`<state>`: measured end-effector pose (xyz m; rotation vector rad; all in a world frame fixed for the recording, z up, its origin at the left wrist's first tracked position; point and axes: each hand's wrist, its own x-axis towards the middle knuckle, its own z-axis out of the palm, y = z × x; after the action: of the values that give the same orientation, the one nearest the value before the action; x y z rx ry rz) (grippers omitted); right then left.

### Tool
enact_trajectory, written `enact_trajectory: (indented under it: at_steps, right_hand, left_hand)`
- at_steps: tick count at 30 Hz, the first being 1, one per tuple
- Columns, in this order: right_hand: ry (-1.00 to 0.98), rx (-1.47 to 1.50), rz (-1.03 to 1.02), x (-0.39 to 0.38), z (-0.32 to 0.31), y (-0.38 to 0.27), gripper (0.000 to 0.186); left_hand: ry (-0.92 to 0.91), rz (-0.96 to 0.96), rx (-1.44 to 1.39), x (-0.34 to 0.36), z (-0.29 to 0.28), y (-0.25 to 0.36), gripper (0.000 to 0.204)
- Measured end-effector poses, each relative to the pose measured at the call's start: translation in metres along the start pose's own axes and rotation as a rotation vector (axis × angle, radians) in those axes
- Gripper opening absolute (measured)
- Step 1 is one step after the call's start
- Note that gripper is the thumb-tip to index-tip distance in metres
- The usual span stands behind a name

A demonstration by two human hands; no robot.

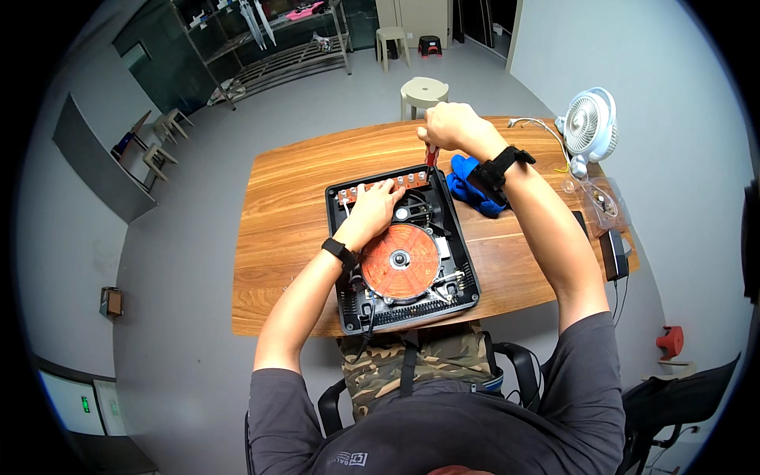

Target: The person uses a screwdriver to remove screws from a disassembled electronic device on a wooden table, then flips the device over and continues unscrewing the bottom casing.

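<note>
On the table in front of me lies the black housing (pixel 473 273) of an opened induction cooker. Inside it sits a round copper-coloured coil (pixel 392 269), with a small black fan (pixel 427 210) beyond it. A narrow reddish-brown circuit board (pixel 413 182) runs along the far edge of the housing. My right hand (pixel 457 127) grips a red-handled screwdriver (pixel 431 154), held upright with its tip down at the board's right end. My left hand (pixel 374 210) rests with fingers extended on the board's middle, holding nothing.
A blue cloth bundle (pixel 467 186) lies right of the housing. Farther right are a white fan (pixel 590 125), a clear plastic box (pixel 606 202) and a black power adapter (pixel 613 255) with cables. A stool (pixel 425 93) stands beyond the wooden table (pixel 277 206).
</note>
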<state>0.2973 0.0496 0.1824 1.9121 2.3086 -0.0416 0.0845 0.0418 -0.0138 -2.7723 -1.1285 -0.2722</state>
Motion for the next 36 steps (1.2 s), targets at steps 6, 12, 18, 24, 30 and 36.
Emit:
enact_trajectory:
  at_steps: [6, 12, 18, 24, 30, 36]
  right_hand:
    - [0.141, -0.014, -0.008, -0.010, 0.007, -0.002, 0.041]
    - [0.192, 0.081, -0.155, 0.002, 0.018, 0.008, 0.040]
    - [0.074, 0.015, -0.037, 0.010, 0.014, 0.000, 0.039]
    - [0.084, 0.126, -0.095, -0.004, 0.007, 0.005, 0.039]
    - [0.008, 0.043, -0.036, 0.008, 0.009, 0.008, 0.039]
    - [0.111, 0.008, -0.010, -0.002, 0.007, -0.004, 0.042]
  left_hand:
    - [-0.003, 0.003, -0.025, 0.001, -0.002, 0.001, 0.055]
    - [0.000, 0.012, -0.020, 0.001, -0.004, 0.002, 0.055]
    - [0.000, 0.012, -0.028, 0.000, -0.003, 0.000, 0.055]
    - [0.020, 0.018, -0.010, -0.001, 0.000, 0.000, 0.055]
    - [0.006, 0.013, -0.014, 0.001, -0.004, 0.003, 0.055]
    - [0.037, 0.016, -0.003, -0.002, 0.002, 0.000, 0.052]
